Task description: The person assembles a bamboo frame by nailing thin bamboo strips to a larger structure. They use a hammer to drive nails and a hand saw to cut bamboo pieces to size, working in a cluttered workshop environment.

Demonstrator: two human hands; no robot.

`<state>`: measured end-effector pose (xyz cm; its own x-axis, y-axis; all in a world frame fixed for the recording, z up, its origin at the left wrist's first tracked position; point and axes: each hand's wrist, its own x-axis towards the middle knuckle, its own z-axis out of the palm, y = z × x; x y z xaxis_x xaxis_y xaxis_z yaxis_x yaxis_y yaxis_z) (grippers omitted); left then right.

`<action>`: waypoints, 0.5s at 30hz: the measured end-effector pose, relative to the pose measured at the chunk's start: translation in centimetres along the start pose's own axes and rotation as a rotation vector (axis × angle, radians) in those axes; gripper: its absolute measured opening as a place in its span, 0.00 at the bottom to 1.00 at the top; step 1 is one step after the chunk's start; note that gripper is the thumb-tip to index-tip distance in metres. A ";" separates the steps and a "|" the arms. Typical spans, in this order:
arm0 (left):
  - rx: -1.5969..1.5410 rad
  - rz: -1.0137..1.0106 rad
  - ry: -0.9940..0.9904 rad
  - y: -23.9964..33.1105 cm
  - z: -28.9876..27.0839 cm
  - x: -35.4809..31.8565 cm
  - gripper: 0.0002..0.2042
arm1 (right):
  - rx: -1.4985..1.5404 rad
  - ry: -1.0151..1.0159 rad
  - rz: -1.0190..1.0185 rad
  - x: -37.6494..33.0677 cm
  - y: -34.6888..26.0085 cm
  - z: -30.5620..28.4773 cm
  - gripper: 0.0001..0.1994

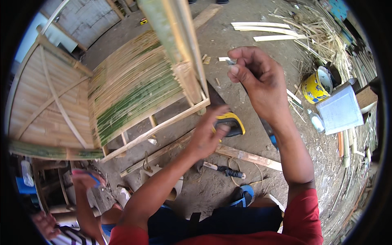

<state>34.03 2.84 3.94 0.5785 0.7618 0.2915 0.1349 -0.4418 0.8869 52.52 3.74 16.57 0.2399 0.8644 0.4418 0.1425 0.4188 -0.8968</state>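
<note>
My right hand (265, 79) is raised, with thumb and forefinger pinching a small grey piece (231, 62), too small to name. My left hand (208, 136), slightly blurred, hovers over a handsaw with a yellow and black handle (237, 123) that lies on the ground. Its fingers are apart, and nothing shows in them. Beside it stands a bamboo furniture frame with a slatted surface (139, 90), green and tan. A thick bamboo post (190, 81) rises at its near right corner, close to my left fingertips. Crossed strips brace the woven side panel (36, 94).
Bamboo lengths (249, 158) and a black-wrapped tool (230, 171) lie by my feet. At right are a yellow bucket (313, 87), a white container (339, 109) and a pile of bamboo shavings (314, 36). Another person's hand (45, 224) shows at lower left.
</note>
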 end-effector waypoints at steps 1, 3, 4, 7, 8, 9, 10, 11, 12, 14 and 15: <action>-0.024 0.059 -0.105 1.1 1.5 -0.4 0.30 | 0.020 -0.058 0.007 -1.1 -1.4 1.2 0.09; 0.025 0.012 -0.226 2.8 2.9 -2.3 0.22 | 0.142 -0.101 0.095 -2.5 -3.2 3.5 0.13; 0.027 -0.015 -0.214 3.1 2.6 -3.1 0.19 | 0.185 -0.091 0.096 -2.9 -3.7 4.2 0.14; 0.026 -0.066 0.001 3.3 -0.7 -5.1 0.18 | 0.060 -0.125 0.130 -4.1 -3.2 4.8 0.27; 0.032 -0.082 0.101 3.1 -2.7 -5.8 0.19 | 0.020 -0.121 0.137 -5.1 -2.4 5.1 0.31; 0.155 -0.209 0.113 2.8 -5.2 -5.9 0.25 | -0.016 -0.124 0.104 -6.2 -1.4 5.5 0.35; -0.022 -0.416 0.184 2.5 -7.1 -5.4 0.27 | -0.093 -0.229 0.193 -7.5 -0.1 6.6 0.45; -0.051 -0.371 0.296 2.2 -9.0 -5.1 0.27 | -0.275 -0.391 0.327 -9.3 1.0 7.1 0.48; -0.073 -0.388 0.381 1.9 -10.8 -4.6 0.28 | -0.414 -0.572 0.426 -10.9 2.1 7.8 0.48; -0.123 -0.363 0.360 1.4 -12.9 -3.9 0.29 | -0.501 -0.644 0.165 -13.5 3.8 9.6 0.38; -0.175 -0.295 0.350 0.9 -14.0 -3.8 0.29 | -0.440 -0.567 0.195 -13.9 4.5 10.2 0.33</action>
<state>20.70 6.16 8.70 0.2267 0.9693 0.0952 0.0976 -0.1199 0.9880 40.08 -3.57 6.17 -0.2148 0.9726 0.0890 0.5481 0.1955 -0.8132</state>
